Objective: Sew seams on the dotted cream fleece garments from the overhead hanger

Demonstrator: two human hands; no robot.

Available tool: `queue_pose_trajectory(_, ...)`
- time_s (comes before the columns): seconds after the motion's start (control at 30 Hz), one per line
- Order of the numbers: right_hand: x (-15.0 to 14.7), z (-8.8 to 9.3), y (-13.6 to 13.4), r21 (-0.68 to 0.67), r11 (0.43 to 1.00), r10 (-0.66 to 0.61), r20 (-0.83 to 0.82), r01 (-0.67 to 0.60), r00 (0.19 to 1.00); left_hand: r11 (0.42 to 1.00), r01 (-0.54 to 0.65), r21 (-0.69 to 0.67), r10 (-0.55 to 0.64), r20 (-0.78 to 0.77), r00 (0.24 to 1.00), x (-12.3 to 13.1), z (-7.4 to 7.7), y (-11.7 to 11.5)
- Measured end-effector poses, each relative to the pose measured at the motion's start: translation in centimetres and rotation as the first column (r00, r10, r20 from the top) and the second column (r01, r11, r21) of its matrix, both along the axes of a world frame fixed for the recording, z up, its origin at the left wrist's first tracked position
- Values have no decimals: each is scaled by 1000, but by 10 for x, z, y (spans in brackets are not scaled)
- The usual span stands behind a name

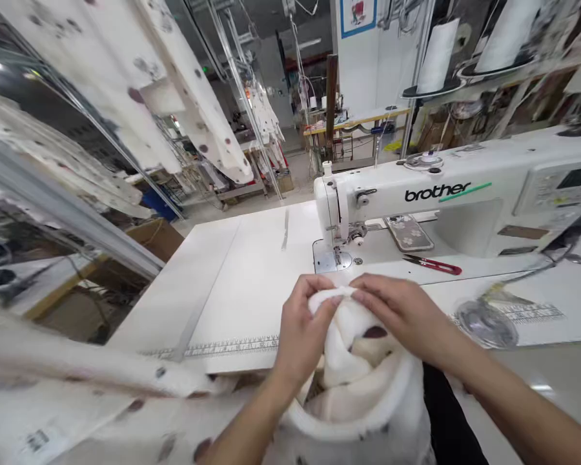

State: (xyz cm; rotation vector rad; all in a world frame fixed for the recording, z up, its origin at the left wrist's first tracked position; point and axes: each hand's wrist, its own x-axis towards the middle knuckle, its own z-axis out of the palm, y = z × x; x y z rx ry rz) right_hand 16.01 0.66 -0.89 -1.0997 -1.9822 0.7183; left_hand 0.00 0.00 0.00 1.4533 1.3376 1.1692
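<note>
Both hands pinch the edge of a white fleecy garment point(363, 374) with dark spots, just in front of the sewing machine's needle area. My left hand point(303, 323) grips the fabric edge between thumb and fingers. Close beside it, my right hand point(392, 310) pinches the same edge. The rest of the garment hangs down over the table's front edge towards my lap. Beyond my hands stands the white sewing machine point(445, 187), its presser foot and needle plate point(333, 260) apart from the cloth.
Red-handled thread snips point(433, 264) and a phone in a patterned case point(409, 232) lie on the machine bed. A clear round object point(487, 323) is at the right. Spotted fabric pieces point(174, 97) hang at the left. Thread cones point(438, 55) stand behind the machine.
</note>
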Motion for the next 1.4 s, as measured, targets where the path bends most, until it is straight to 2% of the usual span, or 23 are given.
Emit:
queue_pose_trajectory(0.07,7,-7,22,125,986,116,-17,-113,993,970,227,-83,-228,-11,974,-6,7,19)
queue_pose_trajectory(0.13,10,-18,39,166,977,145,-41,-136,989,927,349,-135,-359,-53,932,-11,9,37)
queue_pose_trajectory(0.17,10,-26,44,155,981,127,-63,-116,990,917,371,-149,-387,-101,916,-13,7,45)
queue_pose_trajectory(0.27,5,-48,54,-26,998,-63,-112,60,992,926,343,-159,-373,-234,898,-17,-6,65)
queue_pose_trajectory(0.33,1,-57,60,-165,976,-157,-91,141,983,910,362,-201,-401,-212,891,-18,-17,79)
queue_pose_trajectory(0.4,-1,-60,70,-248,955,-178,-42,162,983,888,383,-256,-423,-126,897,-19,-28,93)
queue_pose_trajectory(0.47,-3,-59,83,-293,934,-189,81,205,979,892,348,-289,-394,-116,912,-17,-40,109)
queue_pose_trajectory(0.53,-5,-58,98,-310,908,-213,237,282,948,921,277,-275,-346,-245,906,-15,-51,123)
queue_pose_trajectory(0.63,-11,-58,115,-305,873,-250,388,380,887,950,242,-198,-310,-492,813,-12,-64,138)
queue_pose_trajectory(0.77,-16,-62,126,-303,845,-256,496,441,830,952,242,-186,-305,-632,712,-8,-67,149)
queue_pose_trajectory(0.87,-16,-66,130,-285,835,-274,525,470,806,952,204,-230,-306,-655,691,-4,-65,155)
queue_pose_trajectory(1.03,-13,-72,132,-279,824,-297,529,493,795,968,123,-221,-239,-645,726,1,-67,158)
queue_pose_trajectory(1.4,-17,-70,129,-207,845,-340,506,494,793,975,91,-204,-206,-664,719,1,-63,155)
